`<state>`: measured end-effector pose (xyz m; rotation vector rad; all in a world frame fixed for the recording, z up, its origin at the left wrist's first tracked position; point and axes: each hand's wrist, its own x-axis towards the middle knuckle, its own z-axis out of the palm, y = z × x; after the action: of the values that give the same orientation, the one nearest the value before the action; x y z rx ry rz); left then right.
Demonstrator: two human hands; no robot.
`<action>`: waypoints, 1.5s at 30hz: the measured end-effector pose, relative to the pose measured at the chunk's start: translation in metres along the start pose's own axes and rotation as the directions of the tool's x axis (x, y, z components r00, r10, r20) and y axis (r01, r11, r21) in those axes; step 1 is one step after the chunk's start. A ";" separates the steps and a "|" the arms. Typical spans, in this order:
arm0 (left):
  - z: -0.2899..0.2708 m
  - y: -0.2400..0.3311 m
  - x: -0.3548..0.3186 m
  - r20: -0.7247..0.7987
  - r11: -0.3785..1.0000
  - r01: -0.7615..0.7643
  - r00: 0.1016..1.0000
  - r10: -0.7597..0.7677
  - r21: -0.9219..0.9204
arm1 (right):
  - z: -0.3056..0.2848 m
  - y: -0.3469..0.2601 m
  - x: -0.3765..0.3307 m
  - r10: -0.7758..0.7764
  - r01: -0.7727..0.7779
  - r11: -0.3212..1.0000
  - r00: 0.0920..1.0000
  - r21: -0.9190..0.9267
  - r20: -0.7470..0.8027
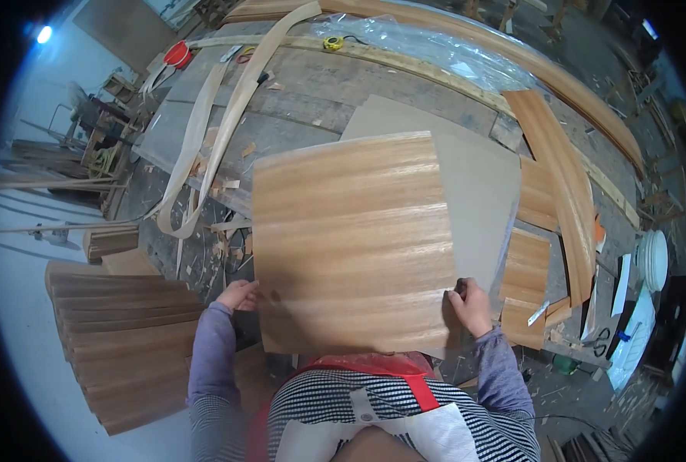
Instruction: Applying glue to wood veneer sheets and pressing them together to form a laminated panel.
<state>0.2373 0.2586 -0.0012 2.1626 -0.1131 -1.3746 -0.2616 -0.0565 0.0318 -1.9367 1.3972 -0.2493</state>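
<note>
Both hands pinch a veneer sheet (351,242) at its near corners: left hand (239,295) w/ fingers curled on the lower left edge, right hand (470,306) w/ thumb on top and fingers under at the lower right edge. Each grip is pressed on the sheet, not spread. Sheet spreads away from both hands, up the picture, grain running left-right; roughly square, so no clear long axis. It lies over a grey board (478,177) on the worktop (312,85), hands abt equally near.

Right of the sheet: smaller veneer pieces (529,266) and a long curved wood strip (558,177). Left: a pale thin strip (220,131) looping off the worktop edge, and a stack of veneer (123,339) lower left. Far side: clear plastic film (428,42), a small yellow tape measure (333,43), a red round thing (177,54) far left. Far right: white round lids or plates (652,258), and scissors (601,343) by blue-white flat packs (635,323); labels too small to tell
</note>
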 end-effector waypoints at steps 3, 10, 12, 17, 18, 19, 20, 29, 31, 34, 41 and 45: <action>-0.004 0.016 -0.003 0.061 0.993 0.102 0.993 -0.105 0.052 | -0.013 -0.010 0.027 -0.041 0.057 0.981 0.995 -0.186 0.090; 0.045 -0.007 0.071 -0.810 0.958 -0.215 0.517 0.276 0.190 | 0.045 -0.066 0.111 -0.232 0.238 0.967 0.970 -0.094 0.070; 0.053 0.012 0.041 -0.772 0.998 -0.069 0.634 0.039 -0.007 | 0.060 -0.037 0.124 -0.356 0.356 0.932 0.934 -0.061 0.018; 0.058 -0.013 0.001 -0.706 0.942 -0.058 0.678 -0.206 -0.331 | 0.062 -0.015 0.163 -0.326 0.328 0.945 0.935 0.003 0.141; 0.065 -0.009 -0.013 -0.710 0.931 -0.097 0.676 -0.198 -0.352 | 0.060 -0.012 0.174 -0.282 0.280 0.959 0.947 0.036 0.154; 0.065 -0.017 -0.029 -0.720 0.912 -0.118 0.656 -0.225 -0.393 | 0.066 -0.023 0.181 -0.329 0.329 0.944 0.922 0.033 0.204; 0.063 -0.030 -0.042 -0.730 0.892 -0.144 0.637 -0.248 -0.429 | 0.073 -0.039 0.186 -0.271 0.268 0.962 0.925 0.046 0.266; 0.083 -0.213 -0.109 -0.772 0.652 -0.432 0.475 -0.423 -0.623 | 0.073 -0.197 0.052 -0.286 -0.056 0.916 0.602 0.397 0.746; 0.082 -0.267 -0.104 -0.774 0.496 -0.595 0.465 -0.430 -0.632 | 0.067 -0.234 0.004 -0.378 0.083 0.910 0.567 0.406 0.732; 0.082 -0.340 -0.118 -0.784 0.344 -0.733 0.408 -0.468 -0.587 | 0.070 -0.287 -0.088 -0.526 0.299 0.850 0.459 0.434 0.716; 0.079 -0.462 -0.239 -0.785 0.123 -0.873 0.353 -0.509 -0.472 | 0.074 -0.410 -0.306 -0.579 0.644 0.696 0.244 0.316 0.778; 0.042 -0.610 -0.367 -0.933 0.928 -0.240 0.293 -0.212 -0.286 | 0.130 -0.468 -0.438 -0.486 0.846 0.445 -0.047 0.293 0.873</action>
<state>-0.1071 0.8825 -0.0246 2.2275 0.5710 0.1862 -0.0141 0.4586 0.3503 -2.2956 -0.4798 0.6293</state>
